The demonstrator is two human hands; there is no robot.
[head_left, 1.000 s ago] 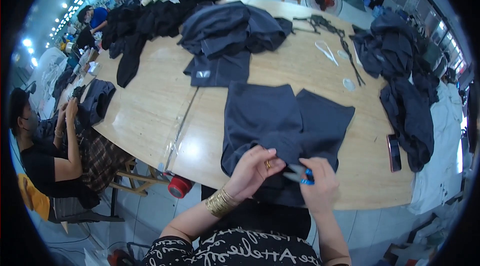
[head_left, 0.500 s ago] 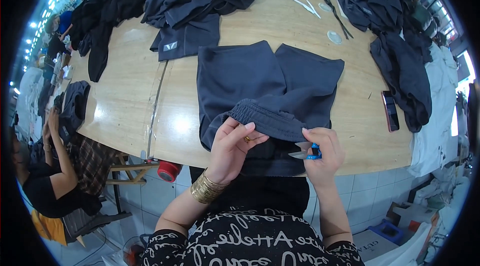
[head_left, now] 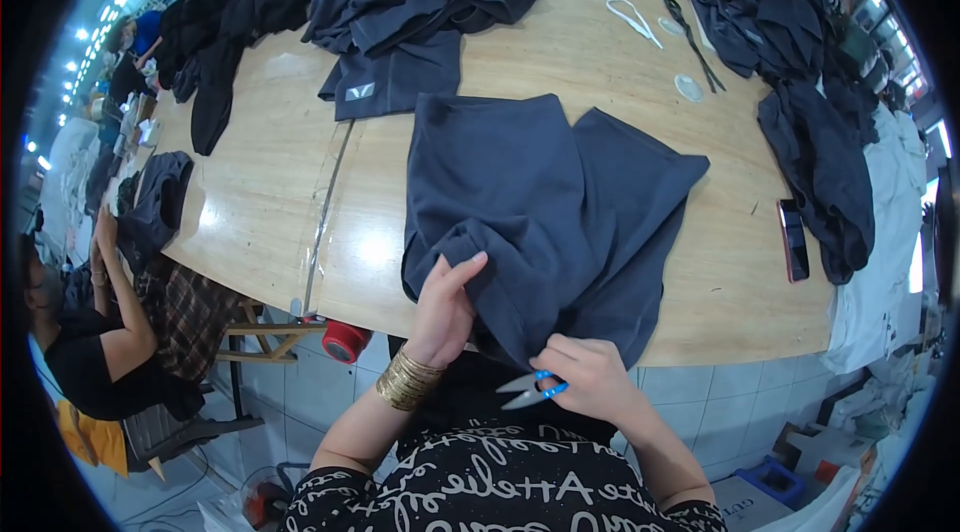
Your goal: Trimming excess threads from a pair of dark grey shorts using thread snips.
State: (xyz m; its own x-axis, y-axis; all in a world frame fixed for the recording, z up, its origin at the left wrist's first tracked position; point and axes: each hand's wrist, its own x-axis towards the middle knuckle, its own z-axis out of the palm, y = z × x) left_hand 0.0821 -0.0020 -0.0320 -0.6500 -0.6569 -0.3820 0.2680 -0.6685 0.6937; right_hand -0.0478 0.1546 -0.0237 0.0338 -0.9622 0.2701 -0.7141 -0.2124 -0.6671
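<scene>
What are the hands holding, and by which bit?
The left grip holds the dark garment by a fold on its near left side. The right grip holds the snips by their blue handles; whether it also pinches cloth, I can't tell.

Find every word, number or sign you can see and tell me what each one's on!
Black short-sleeved shirt: big white curly writing, not copied here.
Pale flat box, lower right: dark printed letters, partly cut off, not copied here.
Light rectangular patch on the folded dark grey cloth garment: a dark slanted mark; any words are too small to read.
Blue-handled metal snips: none I can make out.
</scene>
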